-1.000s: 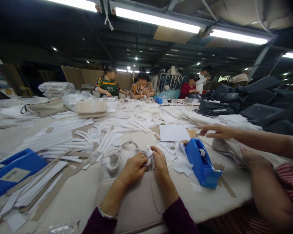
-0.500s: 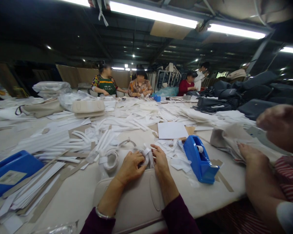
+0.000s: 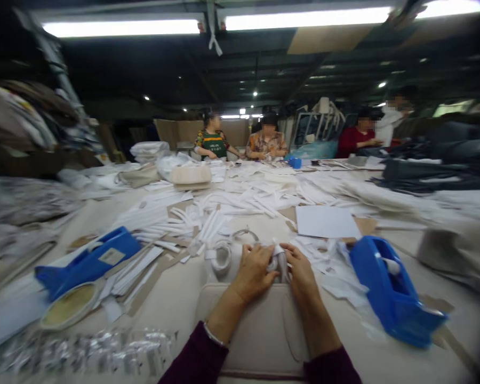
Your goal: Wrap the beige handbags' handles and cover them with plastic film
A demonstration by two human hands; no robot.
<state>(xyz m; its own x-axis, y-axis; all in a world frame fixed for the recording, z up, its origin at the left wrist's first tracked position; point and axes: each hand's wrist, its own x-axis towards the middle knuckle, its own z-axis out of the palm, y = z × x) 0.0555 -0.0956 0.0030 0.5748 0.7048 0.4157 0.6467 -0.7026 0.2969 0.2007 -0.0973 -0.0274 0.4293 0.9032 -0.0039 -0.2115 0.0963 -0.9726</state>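
Note:
A pale beige handbag (image 3: 260,333) lies on the table in front of me, its handle side facing away. My left hand (image 3: 256,269) is closed at a wrapped strap end (image 3: 281,260) beyond the bag's top edge, thumb and fingers curled around it. From the other side, my right hand (image 3: 302,271) presses its bent fingers against the same wrapped strap. To the left of my hands stands a second loop of strap (image 3: 223,258), bound with white wrapping. A thin beige strap (image 3: 246,233) curves behind them. My fingers hide part of the wrapping.
One blue tape dispenser (image 3: 396,293) stands at right, another (image 3: 92,261) at left beside a tape roll (image 3: 70,305). White strips (image 3: 138,277), a white sheet (image 3: 327,222) and small clear packets (image 3: 88,352) lie about. Several people sit or stand across the table.
My view has swung left, so the table's contents appear farther right, and a neighbour's hands at right are out of sight. Both my hands stay at the wrapped strap.

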